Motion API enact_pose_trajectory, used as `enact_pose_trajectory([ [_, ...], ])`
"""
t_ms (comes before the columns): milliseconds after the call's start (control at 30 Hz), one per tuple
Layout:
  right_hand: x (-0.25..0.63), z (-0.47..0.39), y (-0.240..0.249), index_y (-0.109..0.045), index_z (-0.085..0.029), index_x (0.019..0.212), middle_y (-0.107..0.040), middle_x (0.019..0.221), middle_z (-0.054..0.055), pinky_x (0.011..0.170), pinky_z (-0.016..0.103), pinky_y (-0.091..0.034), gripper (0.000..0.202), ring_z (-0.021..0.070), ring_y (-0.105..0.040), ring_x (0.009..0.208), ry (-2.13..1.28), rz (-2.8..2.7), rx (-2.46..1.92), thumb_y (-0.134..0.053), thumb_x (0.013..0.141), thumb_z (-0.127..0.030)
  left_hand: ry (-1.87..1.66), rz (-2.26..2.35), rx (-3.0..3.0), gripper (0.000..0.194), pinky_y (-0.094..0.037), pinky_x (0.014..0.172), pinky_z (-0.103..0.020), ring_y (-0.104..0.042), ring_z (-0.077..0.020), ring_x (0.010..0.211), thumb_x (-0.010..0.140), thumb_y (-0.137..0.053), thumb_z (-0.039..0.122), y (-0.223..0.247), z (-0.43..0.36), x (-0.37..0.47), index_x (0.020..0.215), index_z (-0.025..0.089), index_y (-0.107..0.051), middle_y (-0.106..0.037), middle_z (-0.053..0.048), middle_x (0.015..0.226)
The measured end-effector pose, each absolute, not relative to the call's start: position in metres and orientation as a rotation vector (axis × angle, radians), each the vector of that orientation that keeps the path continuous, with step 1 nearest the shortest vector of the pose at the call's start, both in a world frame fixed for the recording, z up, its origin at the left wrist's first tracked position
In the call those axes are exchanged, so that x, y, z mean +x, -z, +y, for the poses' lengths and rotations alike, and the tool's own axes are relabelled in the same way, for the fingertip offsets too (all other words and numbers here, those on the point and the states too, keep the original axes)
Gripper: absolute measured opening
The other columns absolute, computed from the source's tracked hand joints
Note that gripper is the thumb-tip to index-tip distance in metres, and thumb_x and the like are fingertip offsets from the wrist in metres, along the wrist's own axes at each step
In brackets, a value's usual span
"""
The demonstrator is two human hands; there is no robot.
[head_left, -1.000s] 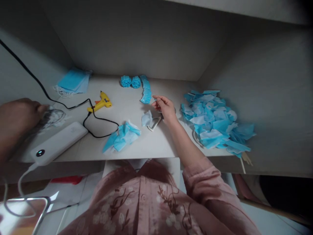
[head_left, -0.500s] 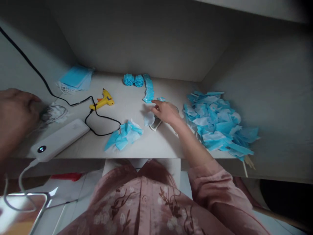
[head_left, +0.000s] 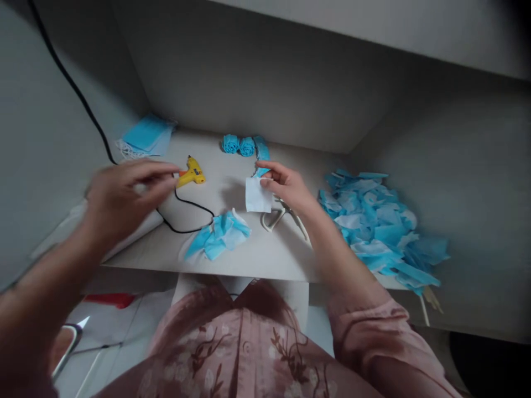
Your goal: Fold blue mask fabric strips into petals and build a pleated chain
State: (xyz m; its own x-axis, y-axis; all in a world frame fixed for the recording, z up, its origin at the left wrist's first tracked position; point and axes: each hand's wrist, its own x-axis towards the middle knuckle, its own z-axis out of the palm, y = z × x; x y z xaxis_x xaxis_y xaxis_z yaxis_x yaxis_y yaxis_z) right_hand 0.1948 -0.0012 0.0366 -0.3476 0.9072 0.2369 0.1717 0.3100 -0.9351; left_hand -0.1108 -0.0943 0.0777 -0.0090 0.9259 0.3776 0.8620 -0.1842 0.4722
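Observation:
My right hand (head_left: 286, 185) pinches a small square of white mask fabric (head_left: 258, 194) between thumb and fingers, above the tabletop. Just behind that hand lies a pleated blue strip (head_left: 262, 150), partly covered by the fingers. White-handled scissors (head_left: 271, 222) rest under the hand, their blades hidden. My left hand (head_left: 128, 193) hovers on the left, slightly blurred, with thumb and fingers apart and nothing visible in them. Its fingertips are in front of the yellow glue gun (head_left: 194, 172). Two rolled blue fabric roses (head_left: 238, 145) sit side by side at the back.
Blue and white fabric pieces form a large pile (head_left: 373, 221) on the right. A smaller crumpled bunch (head_left: 219, 235) lies near the front edge. Folded blue masks (head_left: 145, 134) are at back left. A black cable (head_left: 78, 88) crosses the left side; a white power bank (head_left: 135, 235) is partly hidden.
My right hand has lifted the white fabric square off the table, uncovering the scissors' handles. My left hand has moved right from the far left edge. The view has shifted slightly.

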Motion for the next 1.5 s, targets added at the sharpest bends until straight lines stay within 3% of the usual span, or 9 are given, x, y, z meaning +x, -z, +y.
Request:
enact_pose_trajectory([
  [133, 0.185, -0.012, -0.053, -0.068, -0.025, 0.122, -0.069, 0.086, 0.001, 0.074, 0.031, -0.053, 0.045, 0.0159, -0.062, 0.077, -1.129, -1.713, -0.904, -0.071, 0.079, -0.036, -1.035, 1.316, 1.82, 0.053, -0.052, 0.077, -0.028, -0.066, -0.0212, 0.094, 0.072, -0.071, 0.053, -0.063, -0.065, -0.046, 0.113, 0.019, -0.072, -0.073, -0.007, 0.11],
  [367, 0.188, -0.009, -0.049, -0.059, -0.029, 0.137, -0.072, 0.097, 0.003, 0.072, 0.031, -0.055, 0.059, 0.0171, -0.063, 0.08, -1.02, -1.671, -1.004, -0.072, 0.081, -0.041, -1.007, 1.013, 1.372, 0.038, -0.043, 0.052, -0.024, -0.054, -0.0122, 0.057, 0.072, -0.075, 0.051, -0.04, -0.027, -0.001, 0.068, 0.015, -0.064, -0.061, -0.002, 0.063],
  [567, 0.2, 0.003, -0.048, -0.053, -0.031, 0.142, -0.074, 0.108, 0.006, 0.078, 0.034, -0.06, 0.066, 0.0187, -0.069, 0.091, -1.101, -1.5, -0.983, -0.065, 0.084, -0.061, -1.084, 1.008, 1.294, 0.035, -0.039, 0.047, -0.023, -0.051, -0.01, 0.054, 0.07, -0.077, 0.048, -0.043, -0.009, -0.002, 0.072, 0.015, -0.065, -0.06, -0.001, 0.065],
  [700, 0.197, 0.004, -0.047, -0.056, -0.028, 0.14, -0.074, 0.11, 0.006, 0.08, 0.033, -0.059, 0.067, 0.0204, -0.068, 0.097, -1.204, -1.669, -0.951, -0.074, 0.08, -0.05, -1.014, 1.064, 1.506, 0.035, -0.033, 0.046, -0.023, -0.045, -0.0082, 0.046, 0.075, -0.071, 0.046, -0.04, -0.007, -0.007, 0.062, 0.017, -0.057, -0.05, 0.003, 0.053],
  [833, 0.191, 0.008, -0.04, -0.058, -0.026, 0.136, -0.073, 0.089, 0.001, 0.075, 0.032, -0.056, 0.062, 0.0175, -0.065, 0.079, -1.173, -1.744, -0.979, -0.076, 0.078, -0.038, -1.06, 1.117, 1.571, 0.031, -0.024, 0.046, -0.023, -0.037, -0.0067, 0.046, 0.076, -0.071, 0.041, -0.035, -0.005, -0.009, 0.061, 0.017, -0.057, -0.045, 0.005, 0.051],
  [933, 0.19, 0.008, -0.036, -0.059, -0.029, 0.135, -0.072, 0.089, 0.002, 0.075, 0.033, -0.056, 0.055, 0.0185, -0.065, 0.079, -1.09, -1.644, -1.03, -0.072, 0.082, -0.039, -1.136, 1.029, 1.356, 0.03, -0.029, 0.047, -0.024, -0.043, -0.0083, 0.051, 0.077, -0.072, 0.045, -0.033, -0.004, -0.01, 0.076, 0.016, -0.065, -0.054, 0.002, 0.061],
  [1100, 0.189, 0.0, -0.029, -0.05, -0.03, 0.144, -0.071, 0.097, 0.005, 0.078, 0.035, -0.058, 0.06, 0.0209, -0.067, 0.086, -0.929, -1.455, -1.038, -0.065, 0.088, -0.048, -1.044, 0.722, 1.089, 0.05, -0.039, 0.053, -0.024, -0.054, -0.0121, 0.066, 0.075, -0.076, 0.059, -0.028, -0.01, -0.008, 0.095, 0.014, -0.069, -0.061, -0.004, 0.078],
  [1233, 0.184, -0.004, -0.017, -0.047, -0.029, 0.145, -0.07, 0.098, 0.006, 0.078, 0.036, -0.058, 0.062, 0.0207, -0.066, 0.087, -0.916, -1.432, -1.007, -0.063, 0.089, -0.051, -0.938, 0.731, 1.082, 0.046, -0.04, 0.054, -0.023, -0.055, -0.0117, 0.065, 0.069, -0.084, 0.051, -0.022, -0.018, 0.0, 0.086, 0.011, -0.068, -0.062, -0.004, 0.073],
  [1500, 0.197, -0.001, -0.01, -0.052, -0.032, 0.141, -0.074, 0.106, 0.005, 0.078, 0.035, -0.06, 0.052, 0.0184, -0.068, 0.086, -0.995, -1.555, -0.874, -0.057, 0.093, -0.051, -1.026, 0.919, 1.001, 0.028, -0.03, 0.044, -0.021, -0.049, -0.0085, 0.049, 0.067, -0.08, 0.032, -0.018, -0.017, -0.002, 0.075, 0.011, -0.064, -0.057, -0.001, 0.059],
])
